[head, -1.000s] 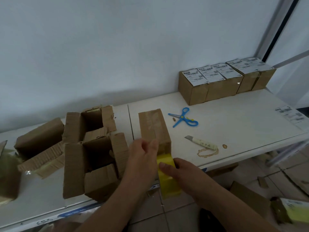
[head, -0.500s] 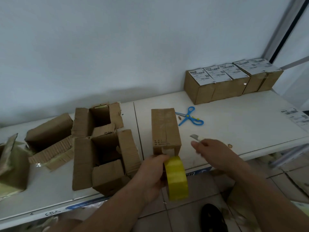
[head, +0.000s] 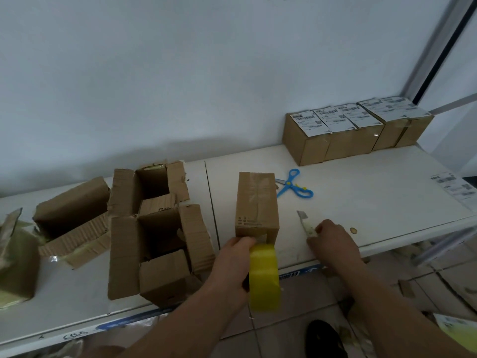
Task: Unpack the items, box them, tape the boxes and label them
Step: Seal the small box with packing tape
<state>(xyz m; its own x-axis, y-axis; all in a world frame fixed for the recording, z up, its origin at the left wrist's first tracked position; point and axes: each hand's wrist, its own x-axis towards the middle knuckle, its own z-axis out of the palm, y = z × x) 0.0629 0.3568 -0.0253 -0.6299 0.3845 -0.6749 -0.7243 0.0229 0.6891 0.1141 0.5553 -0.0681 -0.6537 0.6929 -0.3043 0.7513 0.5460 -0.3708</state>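
Left hand (head: 233, 264) grips the yellow tape roll (head: 264, 276) at the closed box (head: 256, 204) on the bench's (head: 361, 202) front edge; right hand (head: 331, 240) grasps the knife (head: 305, 223). Tape looks light and slick: best held through its core.

White worktop (head: 361, 202) seen from above. At centre, a closed cardboard box (head: 256, 202); at its 6 o'clock end the left hand (head: 232, 262) holds a yellow tape roll (head: 264, 277). At 3 o'clock of the box, the right hand (head: 333, 240) grips a utility knife (head: 304, 220). Blue scissors (head: 295, 186) lie at 2 o'clock; opened cartons (head: 152, 228) at 9 o'clock; labelled boxes (head: 353, 133) at 1 o'clock.
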